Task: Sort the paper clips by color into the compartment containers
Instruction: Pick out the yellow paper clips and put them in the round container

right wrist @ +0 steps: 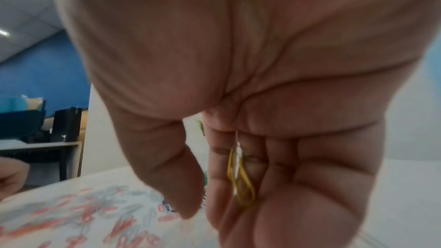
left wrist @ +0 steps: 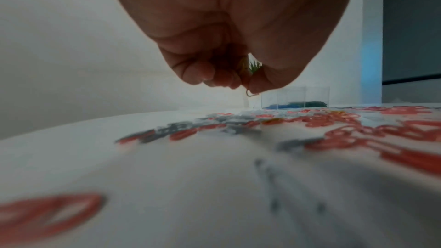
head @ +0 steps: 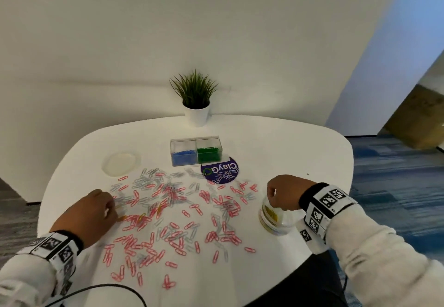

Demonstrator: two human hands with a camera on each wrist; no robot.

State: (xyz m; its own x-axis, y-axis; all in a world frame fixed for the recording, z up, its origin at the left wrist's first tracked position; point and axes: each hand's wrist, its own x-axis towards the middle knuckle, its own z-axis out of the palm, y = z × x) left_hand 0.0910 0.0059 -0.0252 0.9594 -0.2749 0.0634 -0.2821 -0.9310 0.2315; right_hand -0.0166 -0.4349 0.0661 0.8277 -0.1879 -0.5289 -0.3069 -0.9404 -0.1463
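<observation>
Red and pale grey paper clips (head: 173, 213) lie scattered across the white table (head: 300, 153). My left hand (head: 111, 210) hovers at the left edge of the pile, and its fingertips (left wrist: 260, 84) pinch a yellowish clip (left wrist: 250, 92) just above the table. A few yellow-orange clips (head: 125, 217) lie beside it. My right hand (head: 276, 204) hangs over a round clear jar (head: 274, 220) holding yellow clips. In the right wrist view, yellow clips (right wrist: 240, 178) rest in its curled fingers (right wrist: 298, 186), with the thumb apart. A clear two-compartment box (head: 195, 151) holds blue clips on the left and green on the right.
A round clear lid (head: 121, 163) lies at the back left. A purple round sticker (head: 219, 171) sits in front of the box. A potted plant (head: 195, 100) stands at the far edge against the wall. A black cable (head: 108, 288) crosses the near edge.
</observation>
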